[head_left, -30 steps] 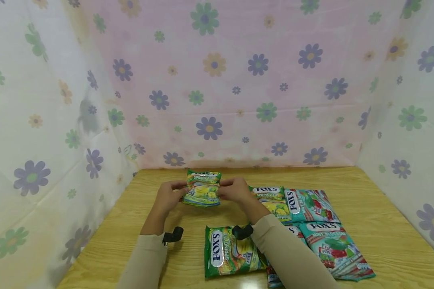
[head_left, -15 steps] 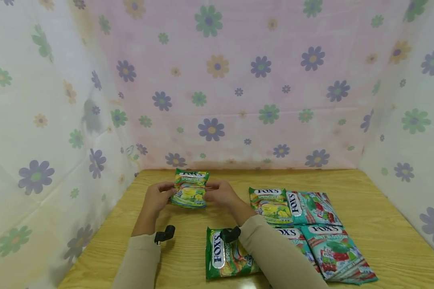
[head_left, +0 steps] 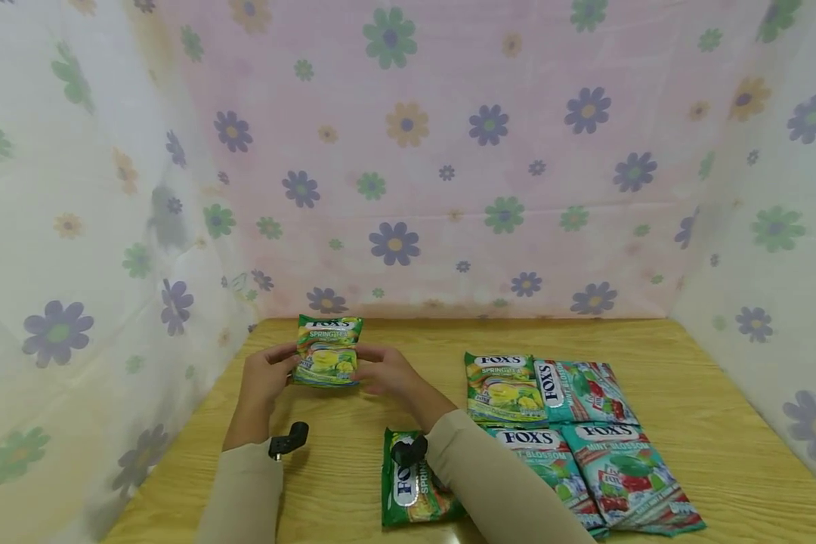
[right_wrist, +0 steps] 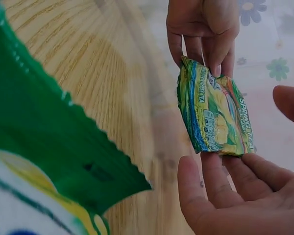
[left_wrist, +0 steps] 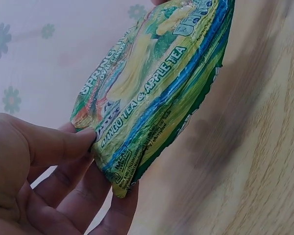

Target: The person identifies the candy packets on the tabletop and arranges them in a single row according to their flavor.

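A green and yellow Fox's Spring Tea candy bag [head_left: 328,351] is held up off the far left of the table, printed front facing the head camera. My left hand [head_left: 264,375] pinches its left edge; in the left wrist view the thumb [left_wrist: 63,144] lies on the front, with fingers behind. At the bag's right edge, my right hand [head_left: 389,372] touches it with extended fingers. The right wrist view has those fingertips [right_wrist: 232,161] against the edge, while the right thumb [right_wrist: 290,105] is apart from the bag.
Another Spring Tea bag [head_left: 505,389] lies right of centre, beside a teal Mint Blossom bag [head_left: 588,393]. Two more Mint Blossom bags, one [head_left: 635,476] nearer the right, lie in front. A sideways Spring Tea bag [head_left: 415,508] is partly under my right forearm. Flowered cloth [head_left: 442,189] surrounds the wooden table [head_left: 340,483].
Both hands have moved left together, carrying the Spring Tea candy bag with them. The right forearm's shift uncovers more of the bags lying on the right.
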### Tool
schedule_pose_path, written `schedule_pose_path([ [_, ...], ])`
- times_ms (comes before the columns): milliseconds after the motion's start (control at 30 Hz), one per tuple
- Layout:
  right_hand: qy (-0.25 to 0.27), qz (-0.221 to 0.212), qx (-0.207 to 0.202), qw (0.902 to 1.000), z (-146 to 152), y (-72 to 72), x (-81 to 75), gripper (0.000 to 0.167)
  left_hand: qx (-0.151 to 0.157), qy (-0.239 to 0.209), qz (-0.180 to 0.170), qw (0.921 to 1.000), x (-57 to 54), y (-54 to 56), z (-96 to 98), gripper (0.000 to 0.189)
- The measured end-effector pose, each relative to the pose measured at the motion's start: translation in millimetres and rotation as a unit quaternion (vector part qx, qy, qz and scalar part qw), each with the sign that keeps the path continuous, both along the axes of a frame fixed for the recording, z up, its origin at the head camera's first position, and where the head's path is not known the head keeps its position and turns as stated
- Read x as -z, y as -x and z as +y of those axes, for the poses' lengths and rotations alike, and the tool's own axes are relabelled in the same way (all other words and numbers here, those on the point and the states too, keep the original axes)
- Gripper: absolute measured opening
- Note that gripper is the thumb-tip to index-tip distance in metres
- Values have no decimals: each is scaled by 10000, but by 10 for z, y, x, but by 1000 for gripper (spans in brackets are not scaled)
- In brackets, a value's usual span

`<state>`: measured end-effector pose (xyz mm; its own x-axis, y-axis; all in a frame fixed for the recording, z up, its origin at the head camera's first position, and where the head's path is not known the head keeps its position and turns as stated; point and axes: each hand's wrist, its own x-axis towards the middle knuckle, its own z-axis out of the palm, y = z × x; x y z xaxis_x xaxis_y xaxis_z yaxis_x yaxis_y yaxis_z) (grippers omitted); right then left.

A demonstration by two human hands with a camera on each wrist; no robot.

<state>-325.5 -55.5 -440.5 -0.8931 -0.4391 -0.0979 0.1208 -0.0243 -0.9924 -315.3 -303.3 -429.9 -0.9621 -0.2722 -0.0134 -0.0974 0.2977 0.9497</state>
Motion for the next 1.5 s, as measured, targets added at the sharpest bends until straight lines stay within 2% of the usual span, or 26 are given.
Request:
schedule_pose_path([
  [167, 333, -39, -180, 9993, -94, 21, 45, 62, -134, -111, -49, 9998, 19, 1, -83, 41],
  [367, 743, -385, -391, 9957, -131, 25, 143, 57, -261, -442, -174, 9985, 109, 18, -108, 42],
  [500, 955, -487, -559, 9927, -149, 24, 158, 59, -277, -762, -91, 9967, 162, 25, -127, 42],
  [667, 1204, -592, -663, 9887, -173, 16, 168, 65, -281, -855, -197, 9958, 214, 18, -170, 42],
  [867, 1195, -630, -772, 9878, -196, -6, 205, 73, -373, -769, -294, 9959, 260, 33, -193, 41],
  [1100, 1094, -599, -815, 9888, -188, -50, 208, 76, -458, -983, -193, 9939, 312, 60, -193, 41],
  [1333, 1044, -635, -842, 9889, -187, -33, 238, 74, -371, -1303, -479, 9896, 275, 2, -220, 42],
  [1400, 984, -605, -740, 9905, -197, -36, 245, 72, -350, -1211, -534, 9906, 256, -15, -228, 42],
  [1500, 806, -537, -523, 9939, -214, -49, 252, 70, -339, -840, -639, 9938, 223, -36, -250, 42],
])
